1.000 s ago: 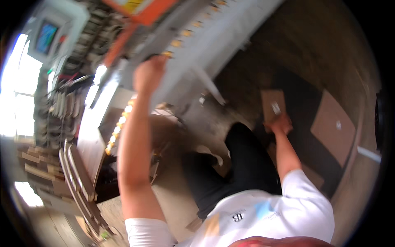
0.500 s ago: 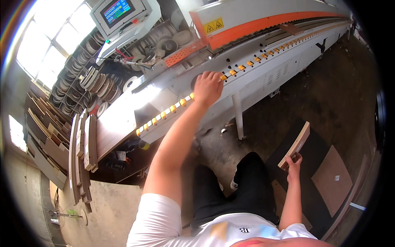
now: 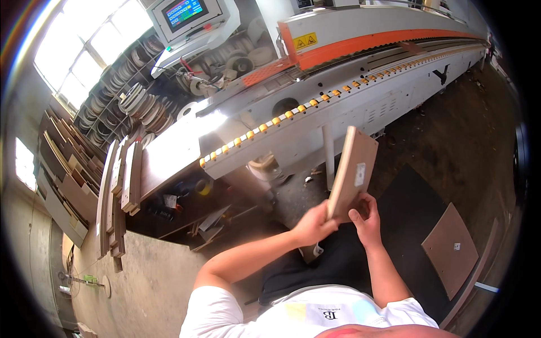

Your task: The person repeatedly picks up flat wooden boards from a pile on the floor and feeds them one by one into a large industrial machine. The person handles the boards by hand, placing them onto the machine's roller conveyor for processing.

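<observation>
A narrow wooden board [image 3: 360,163] with a pale raw edge and a white label is held tilted upright before me, in front of the machine. My left hand [image 3: 315,224] is closed around its lower left corner. At the lower right end, my right hand [image 3: 367,221] grips it with the thumb on the near side; part of its fingers is hidden. Beyond the board runs the long grey edge-banding machine [image 3: 377,104], with a row of yellow rollers [image 3: 276,120] along its near rail.
A control screen [image 3: 185,12] stands at the back left. Racks of edge-band rolls [image 3: 121,84] and stacked panels [image 3: 67,174] fill the left. Board strips [image 3: 132,177] lean at the table's end. To the right, a brown panel [image 3: 451,250] lies on a dark sheet [image 3: 403,225].
My left hand has come off the machine's roller rail and down to the board. The board has moved left and up in my right hand, its labelled face now turned toward me.
</observation>
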